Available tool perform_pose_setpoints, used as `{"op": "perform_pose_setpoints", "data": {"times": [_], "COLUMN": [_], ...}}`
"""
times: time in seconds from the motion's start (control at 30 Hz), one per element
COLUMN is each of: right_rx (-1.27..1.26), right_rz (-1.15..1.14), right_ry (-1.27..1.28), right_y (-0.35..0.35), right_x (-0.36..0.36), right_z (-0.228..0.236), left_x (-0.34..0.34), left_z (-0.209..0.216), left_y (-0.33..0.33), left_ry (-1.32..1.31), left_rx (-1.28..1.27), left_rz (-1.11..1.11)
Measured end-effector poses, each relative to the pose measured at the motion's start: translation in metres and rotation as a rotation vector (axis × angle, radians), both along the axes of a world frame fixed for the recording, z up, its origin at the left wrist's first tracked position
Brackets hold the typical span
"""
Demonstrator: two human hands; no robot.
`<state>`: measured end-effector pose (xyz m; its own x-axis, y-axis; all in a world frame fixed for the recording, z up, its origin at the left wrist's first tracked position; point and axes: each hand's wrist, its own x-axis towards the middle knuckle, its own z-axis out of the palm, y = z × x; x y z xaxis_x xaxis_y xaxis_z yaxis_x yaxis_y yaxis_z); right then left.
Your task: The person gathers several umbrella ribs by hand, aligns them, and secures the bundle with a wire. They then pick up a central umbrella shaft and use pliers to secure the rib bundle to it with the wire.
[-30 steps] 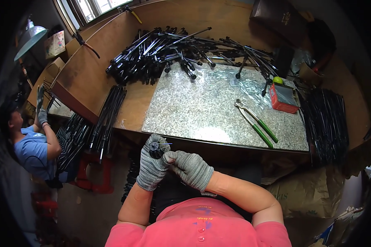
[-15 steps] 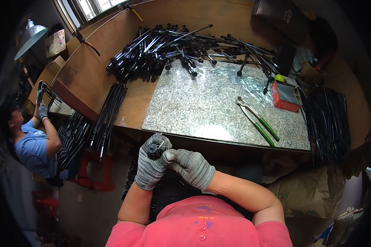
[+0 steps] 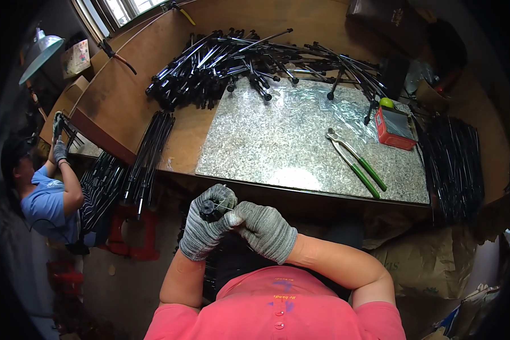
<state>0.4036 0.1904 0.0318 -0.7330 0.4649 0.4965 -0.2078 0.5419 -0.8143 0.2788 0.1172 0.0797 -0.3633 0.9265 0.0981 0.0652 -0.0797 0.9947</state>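
My left hand (image 3: 199,237), in a grey knit glove, is closed around a black ribbed part with a round end (image 3: 208,209). The rest of that part is hidden by the glove. Close against it, my right hand (image 3: 266,231), gloved alike, has its thumb and fingers pinched together. A thin pale strand (image 3: 226,208) runs between the black end and these fingertips; whether the fingers grip it is too small to tell. Both hands are in front of the table's near edge, above my lap.
On the speckled stone slab (image 3: 255,141) lie green-handled pincers (image 3: 357,163) and a red box (image 3: 394,130) beside a yellow-green ball (image 3: 386,102). Black rods (image 3: 204,68) are heaped behind; bundles (image 3: 452,164) flank the slab. A co-worker (image 3: 51,198) sits left, near a red stool (image 3: 133,235).
The thin strand now slants down toward my right fingertips instead of sticking up past them. The black end has turned and shifted slightly left. The whole view has tilted a little.
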Motion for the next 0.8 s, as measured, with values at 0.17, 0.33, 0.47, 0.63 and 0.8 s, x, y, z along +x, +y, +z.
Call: {"op": "perform_pose_setpoints", "data": {"times": [0.17, 0.33, 0.47, 0.63, 0.8], "right_rx": [-0.060, -0.267, -0.650, -0.357, 0.479], "right_rz": [0.050, 0.145, 0.137, -0.247, -0.861], "right_ry": [0.046, -0.183, -0.350, 0.032, -0.782], "right_y": [0.006, 0.012, 0.025, 0.070, 0.133], "right_x": [-0.001, 0.008, 0.018, 0.074, 0.136], "right_z": [0.002, 0.012, 0.022, 0.024, 0.025], "left_x": [-0.003, 0.004, 0.014, -0.008, 0.000], "left_z": [-0.004, -0.005, -0.006, 0.024, 0.013], "left_y": [0.001, 0.001, 0.008, 0.000, -0.002], "left_ry": [0.032, 0.096, 0.175, 0.306, 0.111], "left_rx": [0.014, 0.001, -0.055, 0.065, 0.001], "left_rz": [-0.043, -0.049, 0.082, 0.024, 0.087]}}
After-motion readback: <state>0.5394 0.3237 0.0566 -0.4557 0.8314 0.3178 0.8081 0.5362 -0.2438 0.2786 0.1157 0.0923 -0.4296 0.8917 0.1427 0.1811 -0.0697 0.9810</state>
